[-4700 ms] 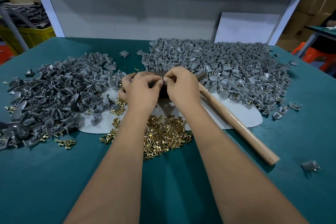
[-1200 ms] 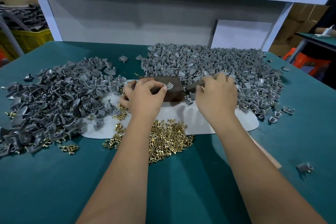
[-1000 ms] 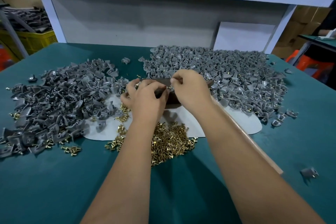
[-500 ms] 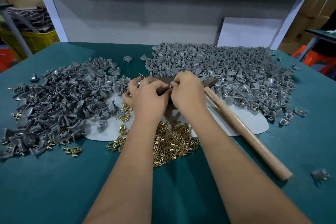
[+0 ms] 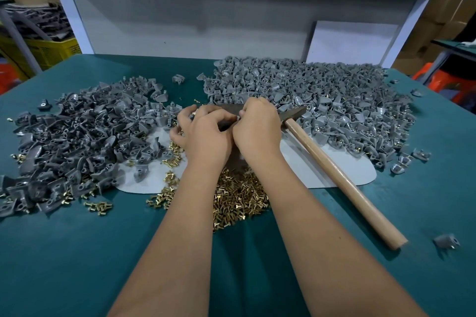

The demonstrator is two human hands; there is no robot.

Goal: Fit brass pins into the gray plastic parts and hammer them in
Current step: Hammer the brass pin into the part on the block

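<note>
My left hand (image 5: pixel 206 134) and my right hand (image 5: pixel 258 126) meet fingertip to fingertip over a dark metal block (image 5: pixel 231 110) at the table's middle. Both pinch a small gray plastic part (image 5: pixel 238 118) between them; it is mostly hidden by my fingers, and I cannot see a pin in it. A heap of brass pins (image 5: pixel 239 195) lies just below my wrists. A wooden-handled hammer (image 5: pixel 340 175) lies to the right, its head (image 5: pixel 296 114) beside my right hand. Gray plastic parts form a pile on the left (image 5: pixel 77 141) and a larger one at the back right (image 5: pixel 322 100).
A white sheet (image 5: pixel 322 170) lies under the work spot on the teal table (image 5: pixel 77 252). A lone gray part (image 5: pixel 447 240) sits near the right edge. A white board (image 5: pixel 353 44) leans on the back wall. A yellow crate (image 5: pixel 43 51) stands off to the left.
About a second ago my right hand reached into the right pile, then came back to my left hand over the block. Since then both hands stay together there.
</note>
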